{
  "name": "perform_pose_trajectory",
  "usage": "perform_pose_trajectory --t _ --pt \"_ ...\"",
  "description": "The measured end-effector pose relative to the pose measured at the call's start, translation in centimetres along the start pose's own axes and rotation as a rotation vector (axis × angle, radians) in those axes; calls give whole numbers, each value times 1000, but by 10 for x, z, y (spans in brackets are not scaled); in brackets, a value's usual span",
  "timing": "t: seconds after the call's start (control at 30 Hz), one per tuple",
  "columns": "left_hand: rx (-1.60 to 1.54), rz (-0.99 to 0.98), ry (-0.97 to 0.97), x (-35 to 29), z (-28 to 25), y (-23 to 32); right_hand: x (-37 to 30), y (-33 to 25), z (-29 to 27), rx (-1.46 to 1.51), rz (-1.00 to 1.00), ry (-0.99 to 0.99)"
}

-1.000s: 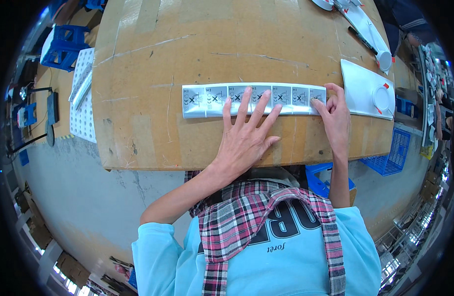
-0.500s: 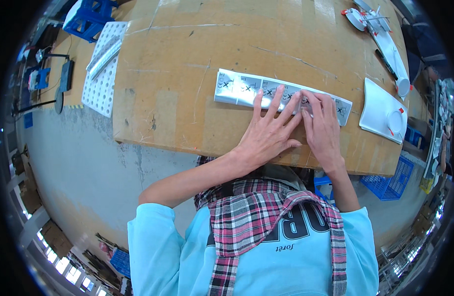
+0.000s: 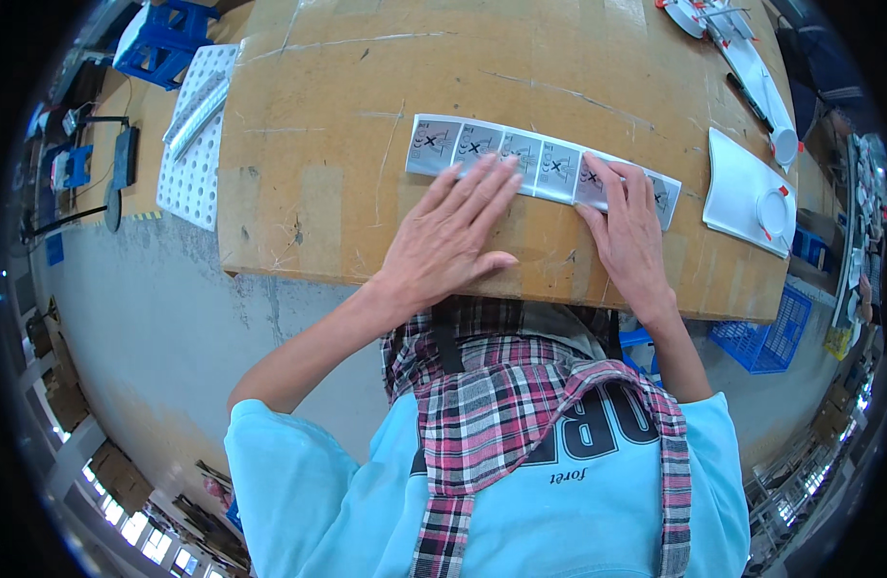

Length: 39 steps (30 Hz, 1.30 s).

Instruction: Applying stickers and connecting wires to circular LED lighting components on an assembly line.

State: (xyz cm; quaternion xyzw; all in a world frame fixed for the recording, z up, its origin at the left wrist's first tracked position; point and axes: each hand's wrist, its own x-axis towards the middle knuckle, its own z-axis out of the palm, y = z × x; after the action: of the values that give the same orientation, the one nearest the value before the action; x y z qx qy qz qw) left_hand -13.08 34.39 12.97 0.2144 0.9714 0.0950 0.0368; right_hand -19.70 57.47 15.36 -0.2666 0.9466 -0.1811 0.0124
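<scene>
A strip of silver labels with black print [image 3: 556, 170] lies slantwise across the brown table near its front edge. My left hand [image 3: 453, 223] rests flat with fingers stretched out, the fingertips on the lower edge of the strip left of its middle. Toward the strip's right end, my right hand [image 3: 632, 229] has bent fingers. Its thumb is at the near edge and its index finger near the far edge, gripping the strip across its width. Part of the label under the right fingers is hidden.
The tape-patched table [image 3: 318, 202] fills the middle. At right lie white sheets [image 3: 737, 188] with a white ring [image 3: 776, 212] on top, a black marker [image 3: 749, 101] and white parts with red bits [image 3: 728, 39]. A perforated white board [image 3: 188, 178] and blue stool [image 3: 164, 43] stand left.
My left hand has slid left along the strip, uncovering labels in the middle. The right thumb and index finger have spread from a pinch. The strip has shifted slightly up and left in view.
</scene>
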Motion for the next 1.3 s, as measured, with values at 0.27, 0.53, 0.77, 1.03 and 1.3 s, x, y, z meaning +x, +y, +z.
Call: perform_pose_trajectory --t 0.27,0.53,0.77,1.03,1.3 --pt "19 -149 -8 -35 -12 -30 -1 3 1 35 -22 3" --pt "7 -104 21 -33 -26 -46 1 3 -2 21 -55 -37" --pt "11 4 160 -34 -16 -45 4 -6 -10 -59 -61 -110" --pt "10 -39 179 -30 -17 -40 17 -56 26 -99 -472 -148" --pt "-18 -92 183 -32 -20 -38 9 -29 14 -204 -486 -189"
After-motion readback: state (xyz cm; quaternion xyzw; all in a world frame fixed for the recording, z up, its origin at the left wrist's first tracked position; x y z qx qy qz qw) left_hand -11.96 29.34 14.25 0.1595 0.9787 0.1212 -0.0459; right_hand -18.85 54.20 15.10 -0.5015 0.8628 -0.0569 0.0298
